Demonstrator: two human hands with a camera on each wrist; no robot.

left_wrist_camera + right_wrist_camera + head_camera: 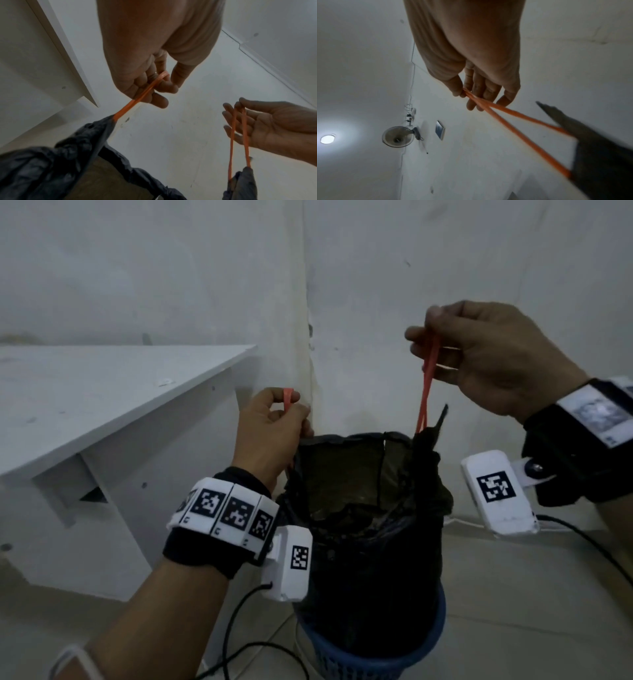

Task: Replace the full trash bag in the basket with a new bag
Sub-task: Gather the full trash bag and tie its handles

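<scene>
A black trash bag point(370, 501) stands in a blue basket point(373, 655) in the room corner, its mouth partly open and raised above the rim. My left hand point(274, 422) pinches the short orange drawstring loop point(287, 402) at the bag's left edge, fingers curled round it point(149, 88). My right hand point(479, 354) is higher and pinches the longer orange loop point(428, 385) between thumb and fingers; both strands run taut down to the bag's right edge point(599, 155). The bag point(51, 162) bunches where the left string pulls.
A white table point(85, 392) stands to the left, its corner close to my left hand. White walls point(445, 251) meet just behind the basket. Black cables point(239, 628) trail on the pale floor in front. A wall fan point(397, 136) shows in the right wrist view.
</scene>
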